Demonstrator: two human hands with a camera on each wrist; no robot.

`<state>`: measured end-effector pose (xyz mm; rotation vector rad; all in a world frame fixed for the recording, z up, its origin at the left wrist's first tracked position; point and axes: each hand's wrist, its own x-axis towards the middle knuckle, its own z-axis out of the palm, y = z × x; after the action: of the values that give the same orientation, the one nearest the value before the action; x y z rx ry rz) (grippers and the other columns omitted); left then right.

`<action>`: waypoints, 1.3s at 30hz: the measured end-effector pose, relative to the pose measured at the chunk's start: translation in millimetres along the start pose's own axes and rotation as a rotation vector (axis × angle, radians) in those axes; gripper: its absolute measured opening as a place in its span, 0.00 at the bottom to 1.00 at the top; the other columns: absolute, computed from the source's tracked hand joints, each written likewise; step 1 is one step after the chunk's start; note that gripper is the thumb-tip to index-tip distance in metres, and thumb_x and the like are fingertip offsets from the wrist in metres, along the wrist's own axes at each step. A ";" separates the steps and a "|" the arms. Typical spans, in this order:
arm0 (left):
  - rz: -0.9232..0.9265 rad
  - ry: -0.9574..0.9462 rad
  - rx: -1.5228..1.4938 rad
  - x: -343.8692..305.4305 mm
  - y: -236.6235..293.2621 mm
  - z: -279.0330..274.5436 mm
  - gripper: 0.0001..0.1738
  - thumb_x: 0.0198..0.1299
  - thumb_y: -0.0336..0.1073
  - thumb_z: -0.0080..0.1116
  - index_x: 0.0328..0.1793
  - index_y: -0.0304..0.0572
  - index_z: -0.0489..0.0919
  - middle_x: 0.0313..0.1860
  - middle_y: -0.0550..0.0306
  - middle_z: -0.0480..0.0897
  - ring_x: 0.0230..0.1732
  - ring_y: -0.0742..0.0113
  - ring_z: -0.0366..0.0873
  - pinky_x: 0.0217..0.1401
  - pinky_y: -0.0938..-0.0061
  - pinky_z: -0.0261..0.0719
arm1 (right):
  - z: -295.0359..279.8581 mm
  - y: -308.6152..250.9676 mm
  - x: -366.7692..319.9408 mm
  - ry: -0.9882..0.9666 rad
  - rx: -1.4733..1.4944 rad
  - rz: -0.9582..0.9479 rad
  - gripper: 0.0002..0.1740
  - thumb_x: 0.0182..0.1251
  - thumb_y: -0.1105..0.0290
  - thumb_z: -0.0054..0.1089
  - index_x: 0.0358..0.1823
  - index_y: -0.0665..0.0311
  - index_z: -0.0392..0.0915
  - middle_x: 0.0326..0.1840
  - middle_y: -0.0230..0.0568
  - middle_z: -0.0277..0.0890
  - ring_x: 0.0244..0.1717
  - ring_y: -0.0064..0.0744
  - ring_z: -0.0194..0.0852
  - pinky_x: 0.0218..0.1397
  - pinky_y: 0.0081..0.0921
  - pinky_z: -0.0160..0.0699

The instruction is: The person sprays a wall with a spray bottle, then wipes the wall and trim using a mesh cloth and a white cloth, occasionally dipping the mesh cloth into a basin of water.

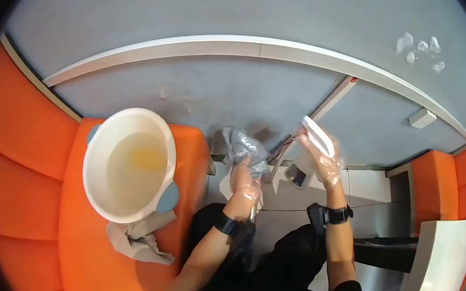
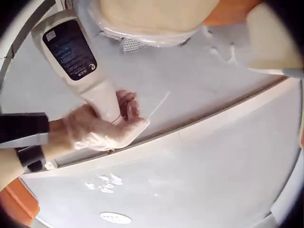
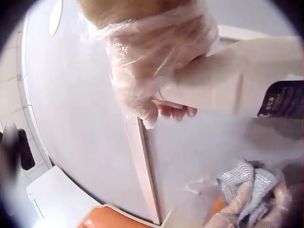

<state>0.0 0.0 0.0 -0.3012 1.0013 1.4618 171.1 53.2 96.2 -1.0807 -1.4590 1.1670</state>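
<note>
My left hand [image 1: 243, 187], in a clear plastic glove, grips a grey mesh cloth [image 1: 247, 147] in front of the grey wall. The cloth [image 3: 249, 190] is bunched between the fingers in the right wrist view. My right hand [image 1: 326, 164], also gloved, holds a white spray bottle [image 1: 318, 136] off to the right of the cloth. In the left wrist view the bottle [image 2: 102, 97] shows a dark label, fingers wrapped round its narrow neck. A thin white streak [image 2: 159, 104] extends from the nozzle end towards the wall.
A white basin [image 1: 91, 177] of yellowish water stands on the orange seat [image 1: 95, 262], a beige rag [image 1: 141, 240] beside it. White foam patches [image 1: 419, 49] cling to the wall above a white trim rail [image 1: 205, 45]. A socket [image 1: 423, 118] sits right; a white panel [image 1: 444, 259] stands lower right.
</note>
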 end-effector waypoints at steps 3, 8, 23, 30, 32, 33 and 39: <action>0.006 0.126 -0.029 -20.8 17.1 -1.7 0.13 0.66 0.39 0.63 0.55 0.52 0.78 0.49 0.66 0.81 0.49 0.68 0.74 0.53 0.65 0.70 | 29.1 -4.7 24.9 -0.075 -0.125 -0.026 0.21 0.64 0.58 0.71 0.51 0.66 0.82 0.42 0.35 0.85 0.40 0.25 0.81 0.45 0.25 0.78; 0.087 0.047 -0.046 -50.5 49.5 -23.6 0.16 0.66 0.36 0.62 0.59 0.51 0.76 0.53 0.64 0.81 0.52 0.68 0.75 0.59 0.64 0.69 | 85.3 -18.2 32.6 -0.230 0.140 0.104 0.24 0.66 0.55 0.66 0.49 0.71 0.83 0.37 0.40 0.87 0.36 0.26 0.82 0.44 0.25 0.78; 0.123 -0.103 -0.056 -91.9 54.2 -6.0 0.17 0.66 0.34 0.61 0.60 0.48 0.77 0.54 0.60 0.82 0.55 0.63 0.78 0.57 0.64 0.75 | 105.1 -61.4 63.7 -0.282 -0.018 -0.173 0.21 0.66 0.58 0.67 0.50 0.70 0.83 0.30 0.39 0.86 0.31 0.22 0.82 0.35 0.21 0.77; 0.101 -0.107 -0.039 -103.5 56.6 -0.6 0.18 0.66 0.33 0.60 0.62 0.46 0.76 0.54 0.59 0.82 0.56 0.61 0.78 0.61 0.61 0.75 | 105.6 -72.8 59.8 -0.292 -0.006 -0.220 0.21 0.65 0.57 0.68 0.48 0.68 0.84 0.29 0.38 0.86 0.28 0.23 0.79 0.33 0.23 0.76; 0.106 -0.165 -0.059 -95.3 54.3 -5.1 0.17 0.67 0.33 0.60 0.62 0.46 0.76 0.54 0.58 0.82 0.56 0.61 0.78 0.61 0.61 0.75 | 104.7 -64.1 65.0 -0.296 -0.025 -0.263 0.20 0.65 0.57 0.68 0.48 0.67 0.84 0.29 0.39 0.85 0.28 0.24 0.79 0.33 0.24 0.76; 0.111 -0.217 -0.078 -95.1 54.3 -5.2 0.17 0.67 0.32 0.59 0.62 0.46 0.76 0.54 0.58 0.82 0.56 0.61 0.78 0.62 0.61 0.75 | 104.3 -63.8 66.0 -0.301 -0.041 -0.302 0.20 0.65 0.57 0.68 0.49 0.66 0.84 0.29 0.39 0.85 0.29 0.25 0.79 0.34 0.25 0.77; 0.114 -0.223 -0.095 -97.5 52.4 -2.7 0.17 0.67 0.31 0.59 0.61 0.45 0.76 0.55 0.58 0.81 0.56 0.63 0.79 0.62 0.64 0.77 | 91.4 -77.4 63.5 -0.285 -0.233 -0.292 0.19 0.64 0.57 0.70 0.47 0.65 0.83 0.30 0.40 0.84 0.31 0.26 0.79 0.37 0.28 0.78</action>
<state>-29.9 -59.9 88.2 -0.1463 0.7811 1.6104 64.8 89.3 172.2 -0.8386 -1.9416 0.9871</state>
